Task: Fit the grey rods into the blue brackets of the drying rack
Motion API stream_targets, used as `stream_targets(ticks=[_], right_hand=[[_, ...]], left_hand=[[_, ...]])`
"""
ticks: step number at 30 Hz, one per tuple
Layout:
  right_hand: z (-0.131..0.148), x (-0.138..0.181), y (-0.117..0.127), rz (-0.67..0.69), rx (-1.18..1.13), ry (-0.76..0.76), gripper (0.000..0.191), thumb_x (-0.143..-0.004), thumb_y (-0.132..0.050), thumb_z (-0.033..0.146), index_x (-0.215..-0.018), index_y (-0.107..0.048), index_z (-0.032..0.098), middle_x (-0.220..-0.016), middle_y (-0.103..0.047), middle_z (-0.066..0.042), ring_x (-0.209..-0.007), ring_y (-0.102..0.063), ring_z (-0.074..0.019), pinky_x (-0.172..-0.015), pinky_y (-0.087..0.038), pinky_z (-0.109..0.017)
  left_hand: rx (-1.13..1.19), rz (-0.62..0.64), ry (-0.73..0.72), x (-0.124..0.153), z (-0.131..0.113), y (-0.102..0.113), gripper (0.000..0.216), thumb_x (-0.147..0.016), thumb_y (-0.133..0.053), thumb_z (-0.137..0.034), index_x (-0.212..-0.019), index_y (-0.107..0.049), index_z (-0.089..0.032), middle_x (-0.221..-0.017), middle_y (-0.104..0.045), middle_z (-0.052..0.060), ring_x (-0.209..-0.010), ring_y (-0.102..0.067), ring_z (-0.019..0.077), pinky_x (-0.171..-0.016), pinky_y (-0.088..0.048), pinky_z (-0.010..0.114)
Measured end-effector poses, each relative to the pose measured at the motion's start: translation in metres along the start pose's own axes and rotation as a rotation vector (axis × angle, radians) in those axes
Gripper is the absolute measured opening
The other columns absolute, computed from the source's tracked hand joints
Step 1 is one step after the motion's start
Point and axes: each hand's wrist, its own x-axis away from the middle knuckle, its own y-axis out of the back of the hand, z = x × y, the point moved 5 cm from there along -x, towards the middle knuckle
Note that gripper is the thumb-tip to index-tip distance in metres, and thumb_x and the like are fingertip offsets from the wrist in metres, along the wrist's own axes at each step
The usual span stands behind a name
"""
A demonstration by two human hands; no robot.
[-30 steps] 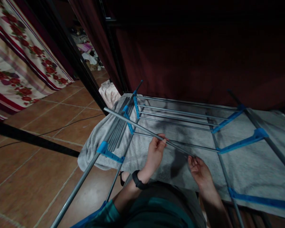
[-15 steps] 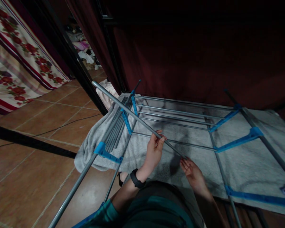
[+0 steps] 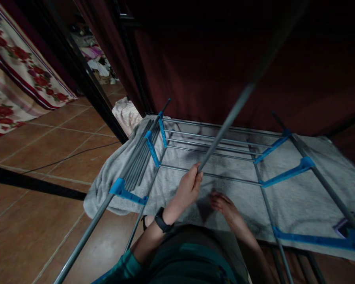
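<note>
My left hand [image 3: 189, 185] is closed around the lower end of a long grey metal tube [image 3: 225, 126], which slants up and away to the right. Just to its right and lower, my right hand [image 3: 225, 207] is off the tube, fingers loosely stretched and somewhat blurred, with nothing seen in it. Beyond both hands lies a partly assembled drying rack of thin rods [image 3: 213, 175] and thicker side poles [image 3: 88, 232], joined by blue plastic brackets [image 3: 286, 172]. Several loose grey tubes [image 3: 139, 161] lie side by side at its left.
A grey blanket [image 3: 106, 197] covers the low surface under the rack. Dark posts [image 3: 91, 90] stand at the left, with a cable [image 3: 68, 154] on the tiled floor [image 3: 47, 221]. A dark red curtain [image 3: 183, 79] hangs behind. A phone-like object [image 3: 340, 228] lies at the right.
The tube has swung from pointing up-left to pointing up-right, still in my left hand. My right hand has come away from the tube's end and moved left.
</note>
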Motion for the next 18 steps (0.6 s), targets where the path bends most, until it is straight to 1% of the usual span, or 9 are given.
stream_targets(ticks=[2, 5, 8, 13, 18], right_hand=[[0.012, -0.002, 0.013, -0.051, -0.016, 0.033, 0.039, -0.065, -0.09, 0.036, -0.096, -0.074, 0.021, -0.091, -0.079, -0.007, -0.078, -0.075, -0.0224, -0.07, -0.062, -0.034], [0.026, -0.004, 0.03, -0.118, -0.003, 0.067, 0.035, -0.067, -0.088, 0.034, -0.097, -0.075, 0.021, -0.092, -0.079, -0.007, -0.083, -0.076, -0.0222, -0.074, -0.062, -0.032], [0.035, -0.004, 0.041, -0.153, 0.021, 0.079, 0.034, -0.068, -0.085, 0.034, -0.098, -0.076, 0.021, -0.094, -0.079, -0.007, -0.087, -0.076, -0.0218, -0.077, -0.062, -0.031], [0.04, -0.003, 0.048, -0.201, 0.012, 0.091, 0.033, -0.068, -0.083, 0.033, -0.098, -0.076, 0.02, -0.094, -0.079, -0.007, -0.086, -0.075, -0.0203, -0.078, -0.061, -0.029], [0.039, -0.002, 0.05, -0.189, 0.0, 0.114, 0.035, -0.068, -0.084, 0.034, -0.099, -0.075, 0.021, -0.096, -0.079, -0.006, -0.086, -0.075, -0.0201, -0.082, -0.06, -0.03]], left_hand=[[-0.056, 0.014, -0.049, -0.003, 0.0, 0.005, 0.027, -0.098, -0.057, -0.03, -0.121, -0.07, -0.025, -0.092, -0.069, 0.006, -0.081, -0.062, 0.0199, -0.088, -0.048, 0.032], [-0.151, 0.013, -0.124, -0.004, 0.006, 0.011, 0.024, -0.097, -0.056, -0.026, -0.114, -0.073, -0.025, -0.1, -0.071, 0.009, -0.092, -0.064, 0.0242, -0.094, -0.047, 0.035], [-0.28, 0.029, -0.144, -0.005, 0.02, 0.014, 0.027, -0.095, -0.056, -0.022, -0.115, -0.074, -0.026, -0.101, -0.071, 0.01, -0.098, -0.063, 0.0273, -0.096, -0.045, 0.039], [-0.493, 0.094, -0.148, -0.004, 0.049, 0.017, 0.034, -0.094, -0.053, -0.014, -0.117, -0.074, -0.028, -0.101, -0.07, 0.008, -0.097, -0.061, 0.0272, -0.094, -0.042, 0.04], [-0.658, 0.115, -0.16, 0.001, 0.078, 0.021, 0.036, -0.095, -0.05, -0.009, -0.117, -0.073, -0.026, -0.103, -0.071, 0.008, -0.098, -0.061, 0.0267, -0.09, -0.042, 0.039]])
